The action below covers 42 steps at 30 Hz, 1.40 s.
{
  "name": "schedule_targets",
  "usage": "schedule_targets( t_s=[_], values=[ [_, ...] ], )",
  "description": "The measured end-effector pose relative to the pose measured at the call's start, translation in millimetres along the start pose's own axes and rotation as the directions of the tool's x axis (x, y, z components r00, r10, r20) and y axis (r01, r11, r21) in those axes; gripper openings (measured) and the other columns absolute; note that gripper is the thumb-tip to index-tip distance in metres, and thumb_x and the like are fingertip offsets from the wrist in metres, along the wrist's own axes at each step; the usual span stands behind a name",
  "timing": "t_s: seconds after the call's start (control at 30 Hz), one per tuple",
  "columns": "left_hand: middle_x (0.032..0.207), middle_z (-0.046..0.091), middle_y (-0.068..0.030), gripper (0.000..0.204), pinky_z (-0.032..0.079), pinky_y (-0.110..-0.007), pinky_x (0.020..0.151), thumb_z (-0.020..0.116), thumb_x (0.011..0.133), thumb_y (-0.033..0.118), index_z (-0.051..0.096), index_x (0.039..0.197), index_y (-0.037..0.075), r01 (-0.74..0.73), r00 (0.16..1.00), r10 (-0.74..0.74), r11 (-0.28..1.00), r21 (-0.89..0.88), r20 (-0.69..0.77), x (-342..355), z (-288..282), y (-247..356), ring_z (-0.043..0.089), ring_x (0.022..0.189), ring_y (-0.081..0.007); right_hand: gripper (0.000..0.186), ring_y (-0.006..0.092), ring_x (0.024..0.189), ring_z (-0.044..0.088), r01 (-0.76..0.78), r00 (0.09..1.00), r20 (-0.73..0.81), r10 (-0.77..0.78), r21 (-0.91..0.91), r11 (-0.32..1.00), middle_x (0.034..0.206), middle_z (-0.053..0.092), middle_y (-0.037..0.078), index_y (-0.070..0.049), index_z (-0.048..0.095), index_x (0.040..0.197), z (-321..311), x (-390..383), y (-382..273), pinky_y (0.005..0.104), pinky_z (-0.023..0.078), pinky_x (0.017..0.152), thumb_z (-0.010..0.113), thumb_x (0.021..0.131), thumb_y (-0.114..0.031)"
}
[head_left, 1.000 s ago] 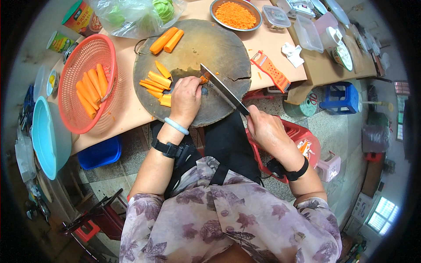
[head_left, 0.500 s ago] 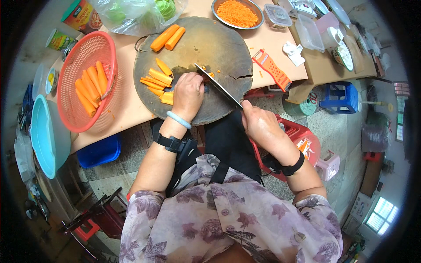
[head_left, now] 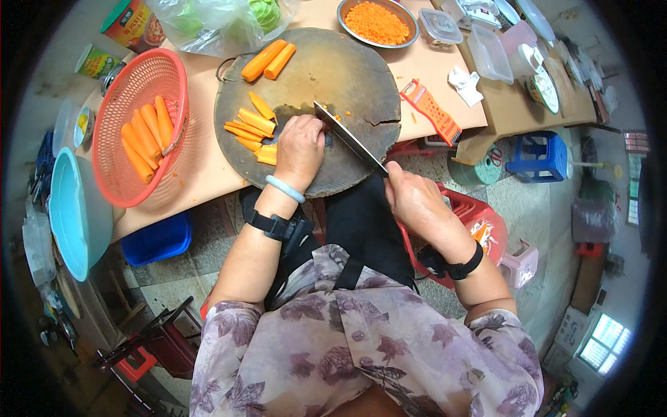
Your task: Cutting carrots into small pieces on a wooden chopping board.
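On a thick round wooden chopping board (head_left: 330, 62), my left hand (head_left: 300, 147) presses down with curled fingers close to a knife blade; what lies under them is hidden. My right hand (head_left: 418, 198) is closed round the handle of the kitchen knife (head_left: 349, 139), its blade slanting up and left beside the left fingertips. Cut carrot sticks (head_left: 254, 121) lie left of that hand, with a few tiny orange bits near the blade. Two larger peeled carrot pieces (head_left: 264, 60) rest at the board's upper left.
A red mesh basket (head_left: 104, 142) with several peeled carrots stands left, near a turquoise basin (head_left: 69, 215). Behind the board are a plastic bag (head_left: 208, 28) of green vegetables and a metal bowl (head_left: 415, 35) of chopped carrot. An orange grater (head_left: 432, 112) lies right, near plastic containers (head_left: 490, 54).
The view has shifted very slightly. Both hands and the knife hold nearly the same place, and the carrot pieces lie as before.
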State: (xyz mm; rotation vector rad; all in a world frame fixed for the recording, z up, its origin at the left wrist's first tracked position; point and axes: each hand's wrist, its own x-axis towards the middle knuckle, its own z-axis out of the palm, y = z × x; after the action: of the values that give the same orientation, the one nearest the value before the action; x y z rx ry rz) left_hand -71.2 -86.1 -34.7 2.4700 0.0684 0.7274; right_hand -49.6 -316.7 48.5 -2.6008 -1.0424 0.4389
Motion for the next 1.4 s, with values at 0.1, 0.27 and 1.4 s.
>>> schedule_targets(
  t_s=[0.1,0.27,1.4],
  values=[
    [0.087,0.064,-0.0142,0.011,0.051,-0.042,0.078,0.067,0.072,-0.002,0.063,0.082,0.001,0.015,1.0,-0.015,1.0,-0.018,-0.011,-1.0,0.7,0.1,0.061,0.086,-0.0338,0.011,0.045,0.07,0.064,0.014,0.999,-0.035,-0.013,0.033,0.999,0.073,0.063,0.025,0.0,0.047,0.094,0.3,-6.3,2.5,0.0541,0.05,0.06,0.053,0.091,-0.009],
    [0.087,0.065,-0.0139,0.009,0.051,-0.042,0.077,0.067,0.074,-0.001,0.063,0.082,0.001,0.008,1.0,-0.008,1.0,-0.015,-0.018,-1.0,0.0,-2.1,0.061,0.085,-0.0337,0.012,0.0452,0.071,0.064,-0.004,1.0,0.005,0.004,0.039,0.999,0.073,0.063,0.025,0.0,0.047,0.095,-4.6,-11.4,-3.8,0.0542,0.05,0.06,0.053,0.091,-0.01],
    [0.09,0.066,-0.0137,0.01,0.051,-0.041,0.079,0.065,0.074,-0.003,0.064,0.083,0.001,0.005,1.0,-0.005,1.0,0.002,-0.005,-6.2,-2.7,-5.0,0.062,0.087,-0.0337,0.011,0.0452,0.07,0.064,-0.008,0.999,-0.037,0.009,0.024,1.0,0.072,0.063,0.025,0.0,0.047,0.093,5.2,-6.4,-4.3,0.0551,0.05,0.06,0.052,0.092,-0.01]
  ],
)
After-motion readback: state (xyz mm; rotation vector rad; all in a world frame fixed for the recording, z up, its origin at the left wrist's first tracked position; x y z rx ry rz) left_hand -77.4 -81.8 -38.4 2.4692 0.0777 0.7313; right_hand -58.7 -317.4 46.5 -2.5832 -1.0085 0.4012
